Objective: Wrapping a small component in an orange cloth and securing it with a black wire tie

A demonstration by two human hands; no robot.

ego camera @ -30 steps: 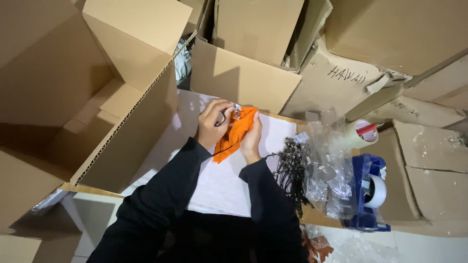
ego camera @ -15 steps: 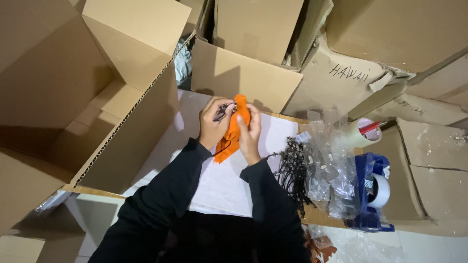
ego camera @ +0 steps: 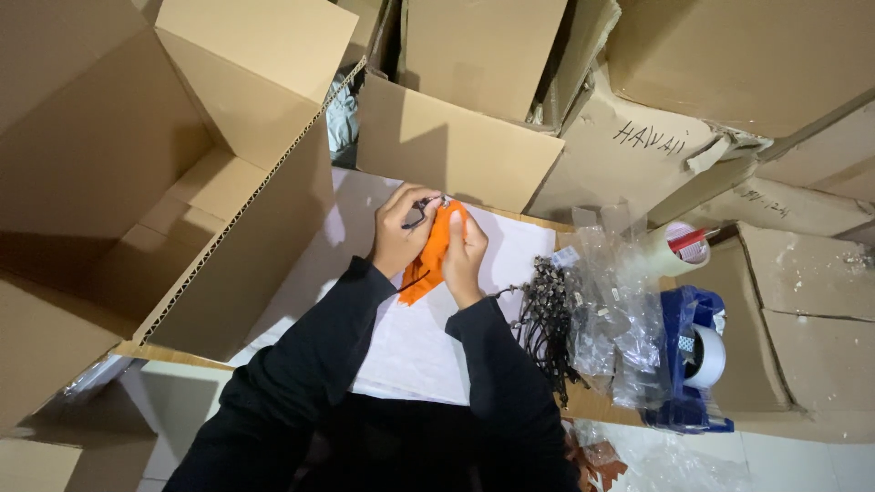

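Note:
An orange cloth piece (ego camera: 434, 251) is pinched between both of my hands above a white sheet (ego camera: 410, 337) on the work surface. My left hand (ego camera: 399, 235) grips its left side and also holds a thin black cord (ego camera: 417, 219) at the fingertips. My right hand (ego camera: 463, 255) clasps the cloth's right side, thumb on top. Both arms wear black sleeves. The lower tip of the cloth hangs below my hands.
A heap of black cords (ego camera: 547, 314) lies right of the sheet beside clear plastic bags (ego camera: 620, 310). A blue tape dispenser (ego camera: 693, 360) and a tape roll (ego camera: 679, 248) sit further right. Open cardboard boxes (ego camera: 182, 182) surround the surface on the left and back.
The orange cloth was spread wider between my hands a second ago; now it is bunched narrow and upright, and my hands have closed in on it.

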